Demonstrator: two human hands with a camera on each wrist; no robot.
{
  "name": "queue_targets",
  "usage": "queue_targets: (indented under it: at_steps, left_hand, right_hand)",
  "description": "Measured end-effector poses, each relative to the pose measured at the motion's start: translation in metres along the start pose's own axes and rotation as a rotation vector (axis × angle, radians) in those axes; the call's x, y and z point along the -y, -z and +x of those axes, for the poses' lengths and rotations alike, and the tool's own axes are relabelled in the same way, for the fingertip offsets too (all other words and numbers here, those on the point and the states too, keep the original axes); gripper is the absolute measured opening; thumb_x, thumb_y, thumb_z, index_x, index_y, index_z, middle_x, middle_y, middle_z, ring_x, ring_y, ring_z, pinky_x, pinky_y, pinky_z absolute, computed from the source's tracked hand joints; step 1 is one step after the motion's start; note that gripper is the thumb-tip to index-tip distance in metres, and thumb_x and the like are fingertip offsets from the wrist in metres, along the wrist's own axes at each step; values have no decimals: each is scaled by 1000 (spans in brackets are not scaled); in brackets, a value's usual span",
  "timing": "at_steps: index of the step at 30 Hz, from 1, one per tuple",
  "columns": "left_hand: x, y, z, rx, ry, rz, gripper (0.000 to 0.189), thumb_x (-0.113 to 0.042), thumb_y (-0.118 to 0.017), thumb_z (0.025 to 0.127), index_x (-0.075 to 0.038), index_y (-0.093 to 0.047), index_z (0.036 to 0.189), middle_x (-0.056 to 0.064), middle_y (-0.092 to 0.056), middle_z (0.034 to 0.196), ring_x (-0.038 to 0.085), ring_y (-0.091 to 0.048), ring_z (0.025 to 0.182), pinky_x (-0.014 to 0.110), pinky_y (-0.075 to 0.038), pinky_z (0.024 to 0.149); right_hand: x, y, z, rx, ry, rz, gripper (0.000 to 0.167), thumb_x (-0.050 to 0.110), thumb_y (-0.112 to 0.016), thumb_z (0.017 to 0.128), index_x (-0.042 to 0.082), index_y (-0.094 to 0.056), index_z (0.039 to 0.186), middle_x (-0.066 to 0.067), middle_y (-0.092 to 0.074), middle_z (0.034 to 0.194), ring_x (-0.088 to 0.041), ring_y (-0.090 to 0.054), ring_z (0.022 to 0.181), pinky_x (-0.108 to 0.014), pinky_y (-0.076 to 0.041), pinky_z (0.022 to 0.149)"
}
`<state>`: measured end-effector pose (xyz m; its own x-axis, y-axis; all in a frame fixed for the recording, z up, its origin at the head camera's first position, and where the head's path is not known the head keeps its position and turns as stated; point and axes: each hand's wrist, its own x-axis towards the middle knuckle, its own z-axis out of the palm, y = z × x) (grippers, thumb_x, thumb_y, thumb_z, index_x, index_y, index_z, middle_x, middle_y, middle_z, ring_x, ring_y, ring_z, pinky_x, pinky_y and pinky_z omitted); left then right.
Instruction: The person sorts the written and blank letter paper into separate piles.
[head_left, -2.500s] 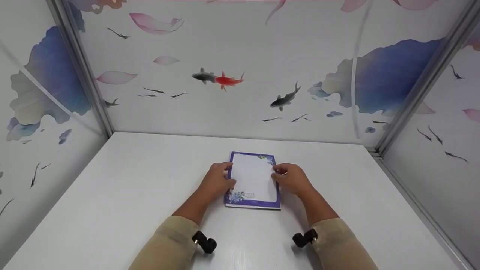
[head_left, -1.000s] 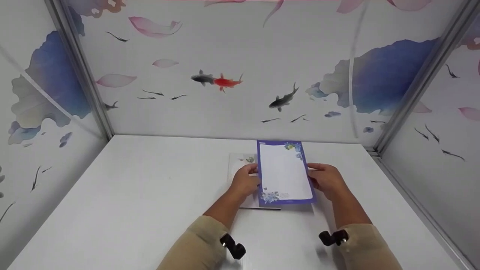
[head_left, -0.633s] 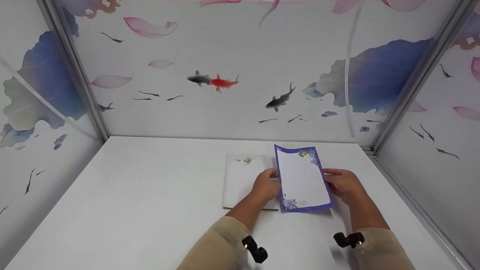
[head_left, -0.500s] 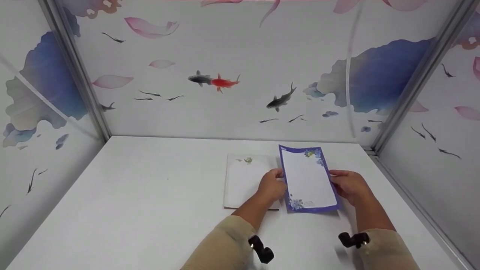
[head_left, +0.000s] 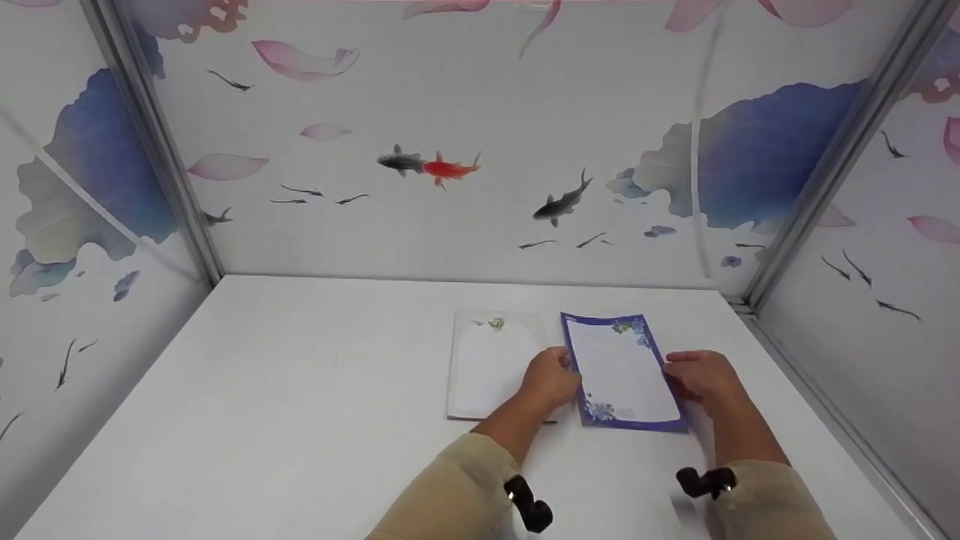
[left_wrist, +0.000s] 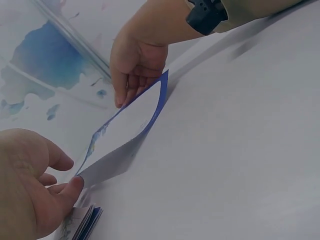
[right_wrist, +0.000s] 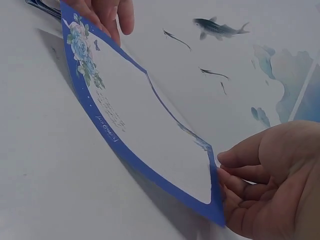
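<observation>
A blue-bordered sheet (head_left: 626,373) with flower corners hangs just above the white table (head_left: 300,390), slightly bowed (right_wrist: 150,135). My left hand (head_left: 551,379) pinches its left edge; the thumb meets the sheet's corner (left_wrist: 80,172) in the left wrist view. My right hand (head_left: 701,379) pinches the right edge (right_wrist: 217,172). To the left lies a stack of paper (head_left: 491,364), its top sheet white with a small flower; the stack's edge (left_wrist: 85,222) shows under my left hand.
Panels painted with fish and petals wall in the table: back wall (head_left: 480,150), left wall (head_left: 75,225), right wall (head_left: 885,247). Metal posts (head_left: 154,142) stand in the back corners. Black wrist camera mounts (head_left: 529,506) sit on both sleeves.
Both hands lifted the blue-bordered sheet off the stack, carried it to the right and lowered it close to the table. The white top sheet of the stack is now uncovered.
</observation>
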<state>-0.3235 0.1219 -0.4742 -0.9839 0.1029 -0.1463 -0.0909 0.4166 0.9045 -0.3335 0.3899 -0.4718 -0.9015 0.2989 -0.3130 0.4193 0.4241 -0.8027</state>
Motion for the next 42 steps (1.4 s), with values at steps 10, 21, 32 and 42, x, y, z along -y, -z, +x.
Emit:
queue_targets:
  at_steps: [10, 21, 32, 42]
  left_hand:
    - [-1, -4, -4, 19, -17, 23, 55, -17, -69, 101, -5, -56, 153, 12, -67, 147, 31, -60, 144, 46, -48, 123]
    - [2, 6, -8, 38, -37, -19, 54, -24, -66, 103, -13, -55, 154, 7, -66, 150, 30, -61, 143, 46, -50, 121]
    - [24, 76, 3, -11, -74, -102, 57, -32, -65, 104, -18, -52, 157, 2, -67, 148, 26, -60, 143, 44, -52, 119]
    - [43, 132, 6, -49, -85, -136, 59, -32, -65, 105, -18, -49, 160, 3, -64, 152, 26, -58, 146, 45, -52, 119]
  right_hand:
    - [-3, 8, -3, -27, 50, -66, 53, 26, -61, 107, -8, -56, 148, -28, -64, 144, -35, -69, 124, -39, -62, 100]
    - [3, 4, -9, -57, 101, -42, 62, 35, -57, 109, -4, -48, 156, -29, -56, 155, -40, -64, 134, -44, -58, 108]
    - [35, -44, -11, 27, 166, -45, 67, 51, -59, 108, 11, -48, 160, -18, -57, 158, -36, -60, 142, -51, -49, 122]
    - [62, -82, -23, 66, 247, -29, 60, 49, -63, 106, 18, -55, 156, -12, -63, 152, -34, -63, 139, -52, -51, 120]
